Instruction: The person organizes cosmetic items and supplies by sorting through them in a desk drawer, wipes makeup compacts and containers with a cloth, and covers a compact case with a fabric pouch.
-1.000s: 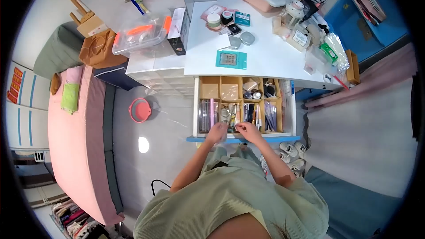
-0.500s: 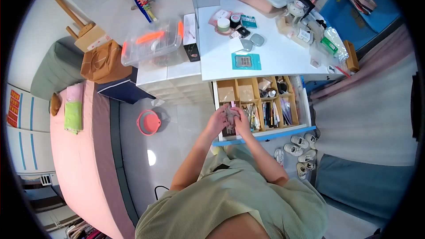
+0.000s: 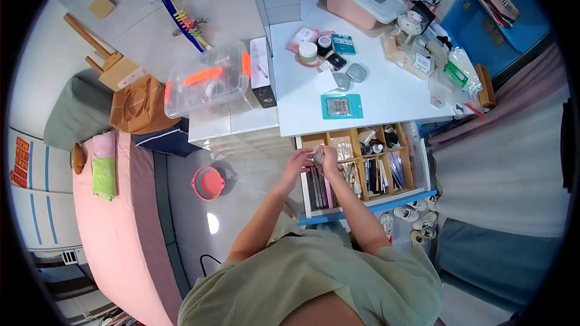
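Note:
Over the front left of the open drawer (image 3: pixel 339 217), my right hand (image 3: pixel 330 163) is closed on a small grey, soft-looking item (image 3: pixel 318 159). Its exact kind is partly hidden by the fingers. My left hand (image 3: pixel 296 163) is just to its left, fingers apart and their tips close to the item; I cannot tell whether they touch it. Below the hands, a compartment holds several dark, flat items standing on edge (image 3: pixel 315 188) and a pink one (image 3: pixel 328 191). Pens or brushes (image 3: pixel 352 180) fill the compartment beside it.
On the white desk (image 3: pixel 302 99) are a teal packet (image 3: pixel 342 107), grey rounded cases (image 3: pixel 357 72), a white-lidded jar (image 3: pixel 307 52) and a pink box (image 3: pixel 344 3). A clear storage box (image 3: pixel 205 93) stands left. Shoes (image 3: pixel 406 213) and a pink basin (image 3: pixel 208 183) are on the floor.
The grey item looks smaller and more gathered in my right hand. My left fingers have spread and moved slightly away from it. The view has tilted up, so the room appears lower.

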A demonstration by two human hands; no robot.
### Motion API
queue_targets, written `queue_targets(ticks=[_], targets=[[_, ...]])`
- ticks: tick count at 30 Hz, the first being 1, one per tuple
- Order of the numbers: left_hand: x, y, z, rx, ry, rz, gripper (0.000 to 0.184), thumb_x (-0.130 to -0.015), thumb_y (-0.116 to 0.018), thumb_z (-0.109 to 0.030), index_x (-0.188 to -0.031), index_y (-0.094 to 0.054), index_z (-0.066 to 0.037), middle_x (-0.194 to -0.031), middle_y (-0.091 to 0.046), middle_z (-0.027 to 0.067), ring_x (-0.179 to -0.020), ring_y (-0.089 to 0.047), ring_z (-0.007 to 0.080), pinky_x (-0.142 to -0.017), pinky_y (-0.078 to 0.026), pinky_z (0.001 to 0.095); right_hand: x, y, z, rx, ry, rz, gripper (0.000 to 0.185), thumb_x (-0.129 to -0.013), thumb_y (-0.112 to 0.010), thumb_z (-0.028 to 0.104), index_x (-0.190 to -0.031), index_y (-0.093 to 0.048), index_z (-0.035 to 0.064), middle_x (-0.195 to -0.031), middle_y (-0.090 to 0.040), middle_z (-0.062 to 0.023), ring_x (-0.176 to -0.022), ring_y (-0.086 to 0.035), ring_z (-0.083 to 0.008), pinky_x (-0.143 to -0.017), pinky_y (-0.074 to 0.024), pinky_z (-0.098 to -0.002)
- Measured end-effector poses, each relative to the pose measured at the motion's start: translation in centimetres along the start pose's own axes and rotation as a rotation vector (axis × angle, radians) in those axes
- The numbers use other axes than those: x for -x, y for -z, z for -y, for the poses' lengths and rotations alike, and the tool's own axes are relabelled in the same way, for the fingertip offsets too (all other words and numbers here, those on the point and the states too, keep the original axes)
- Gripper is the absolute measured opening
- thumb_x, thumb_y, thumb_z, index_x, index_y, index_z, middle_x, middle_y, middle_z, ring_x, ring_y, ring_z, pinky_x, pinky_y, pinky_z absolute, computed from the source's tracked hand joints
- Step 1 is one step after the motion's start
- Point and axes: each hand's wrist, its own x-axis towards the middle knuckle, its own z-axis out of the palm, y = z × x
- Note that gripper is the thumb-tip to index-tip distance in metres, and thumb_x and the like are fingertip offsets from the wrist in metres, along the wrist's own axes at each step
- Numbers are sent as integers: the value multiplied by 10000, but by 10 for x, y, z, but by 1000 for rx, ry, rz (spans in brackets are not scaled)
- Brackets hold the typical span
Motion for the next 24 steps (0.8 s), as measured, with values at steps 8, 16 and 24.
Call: queue_targets(ticks=[8, 16, 24], targets=[[-19, 63, -27, -165, 55, 141, 295, -902, -434, -234, -1154, -514, -103, -1015, -567, 19, -814, -587, 118, -709, -447, 245, -11, -50, -16, 14, 23, -78, 264, -793, -426, 187, -587, -502, 41, -586, -470, -18, -534, -433, -108, -482, -320, -252], [-22, 153, -60, -357, 156, 297, 326, -888, -435, -276, -1167, -499, -120, -1020, -581, 23, -833, -583, 124, -709, -447, 251, 10, -134, -23, -142, 20, -399, 235, -825, -448, 236, -706, -559, 66, -543, -448, 17, -412, -378, -68, -375, -266, -226], [-45, 155, -93, -354, 23, 336, 357, -892, -440, -276, -1210, -445, -113, -1059, -560, 50, -872, -568, 134, -730, -443, 260, 0, -142, -9, -501, -240, -291, 227, -823, -511, 289, -892, -590, 88, -773, -555, 5, -676, -515, -101, -577, -403, -218]])
